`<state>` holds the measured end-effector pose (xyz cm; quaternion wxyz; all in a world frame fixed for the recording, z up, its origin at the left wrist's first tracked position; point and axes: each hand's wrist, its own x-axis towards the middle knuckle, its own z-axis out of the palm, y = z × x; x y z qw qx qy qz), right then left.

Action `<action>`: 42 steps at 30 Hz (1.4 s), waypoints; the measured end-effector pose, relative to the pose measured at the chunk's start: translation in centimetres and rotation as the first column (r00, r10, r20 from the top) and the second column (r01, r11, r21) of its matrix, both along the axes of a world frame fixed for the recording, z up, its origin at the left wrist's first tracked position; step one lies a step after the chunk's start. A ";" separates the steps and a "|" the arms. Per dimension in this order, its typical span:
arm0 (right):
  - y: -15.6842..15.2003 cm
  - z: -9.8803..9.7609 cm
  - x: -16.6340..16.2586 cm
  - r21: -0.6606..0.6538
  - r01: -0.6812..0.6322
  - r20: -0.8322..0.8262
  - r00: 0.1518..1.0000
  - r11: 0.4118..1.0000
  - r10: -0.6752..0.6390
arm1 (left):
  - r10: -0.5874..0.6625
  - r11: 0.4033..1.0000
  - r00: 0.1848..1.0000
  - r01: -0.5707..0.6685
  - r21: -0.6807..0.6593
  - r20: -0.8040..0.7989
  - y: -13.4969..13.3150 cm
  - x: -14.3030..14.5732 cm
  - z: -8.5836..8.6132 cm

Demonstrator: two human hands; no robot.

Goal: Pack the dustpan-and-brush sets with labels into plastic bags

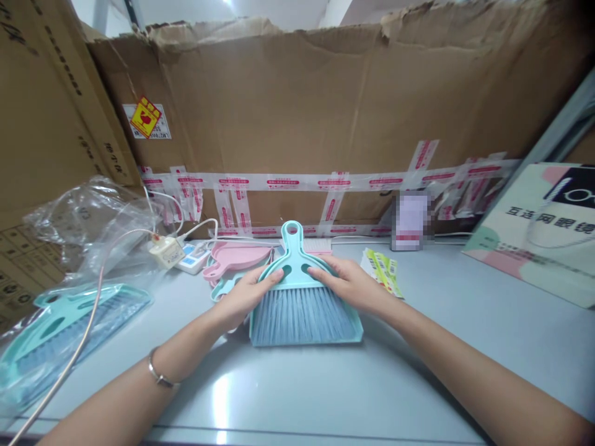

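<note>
A mint-green hand broom (300, 316) with blue-grey bristles lies nested in a matching dustpan (357, 337), handles together and pointing away from me. My left hand (248, 288) grips the set's left edge, its thumb on the broom's face beside an oval hole. On the opposite edge, my right hand (351, 282) holds in the same way, thumb by the other hole. The fingers of both hands are mostly hidden behind the set. Close behind my left hand lie a pink dustpan (242, 255) and part of another mint-green piece (225, 288).
A plastic-wrapped mint broom set (69, 337) lies at left, crossed by a white cable (95, 310). A charger (166, 251) and power strip (193, 257) sit behind. Green packets (382, 271), a blurred phone (411, 222) and a printed box (534, 235) stand right. Cardboard (279, 111) walls the back.
</note>
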<state>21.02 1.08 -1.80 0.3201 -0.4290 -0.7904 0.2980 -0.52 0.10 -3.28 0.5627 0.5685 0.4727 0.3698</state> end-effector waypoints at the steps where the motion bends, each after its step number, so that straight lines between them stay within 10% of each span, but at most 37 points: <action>1: 0.0 -0.1 0.0 0.008 0.002 0.030 1.000 1.000 -0.002 | 0.012 1.000 1.000 -0.011 0.018 -0.024 0.1 -0.1 -0.1; 14: 2.0 1.9 -2.6 -0.306 -0.072 -0.287 0.958 0.949 -0.020 | 0.050 0.961 0.968 0.020 0.276 -0.244 -0.2 0.4 0.7; 24: 2.9 0.4 -3.7 -0.288 0.083 -0.294 0.940 0.954 -0.170 | 0.091 0.964 0.965 -0.023 0.265 -0.247 -0.4 0.6 1.1; 32: 2.0 2.3 -2.4 -0.463 -0.040 -0.303 0.946 0.885 -0.115 | 0.085 0.967 0.973 -0.029 0.254 -0.214 -0.3 0.4 1.0; 38: 3.9 1.0 5.9 -0.180 0.182 -0.084 0.976 0.967 -0.200 | 0.164 0.963 0.972 -0.120 0.243 -0.168 0.3 -0.6 0.8; 42: 5.9 -2.0 14.8 -0.034 0.615 0.243 0.770 0.788 -0.591 | 0.147 0.979 0.983 -0.129 0.160 -0.106 0.7 -1.0 0.4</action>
